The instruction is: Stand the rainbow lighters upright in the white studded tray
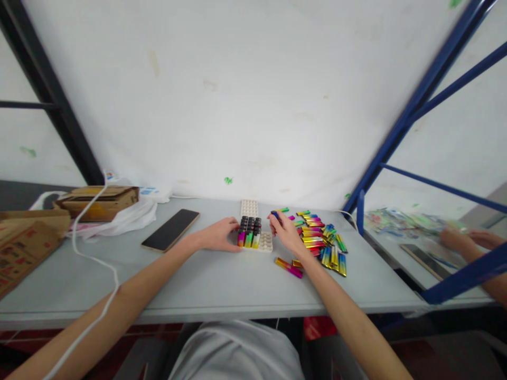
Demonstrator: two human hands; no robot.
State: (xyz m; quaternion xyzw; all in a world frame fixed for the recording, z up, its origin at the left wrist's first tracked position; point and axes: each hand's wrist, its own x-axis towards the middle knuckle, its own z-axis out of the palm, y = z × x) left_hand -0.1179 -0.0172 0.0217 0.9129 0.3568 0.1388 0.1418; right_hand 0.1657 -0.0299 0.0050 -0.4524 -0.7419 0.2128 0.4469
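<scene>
A pale tray with round holes lies on the table before me. Several upright lighters, with shiny coloured bodies and dark tops, fill its left part; the right holes are bare. My left hand rests at the tray's left side, thumb and fingers apart and against or close beside the lighters. Just right of the tray, my right hand is closed on a lighter whose dark end shows; the fingers hide the rest. A loose pile of shiny lighters lies right of that hand.
Behind stands another pale holed tray. A phone lies to the left, with cardboard boxes, a plastic bag and a white cable beyond. A blue metal frame rises on the right, with another person's hands past it.
</scene>
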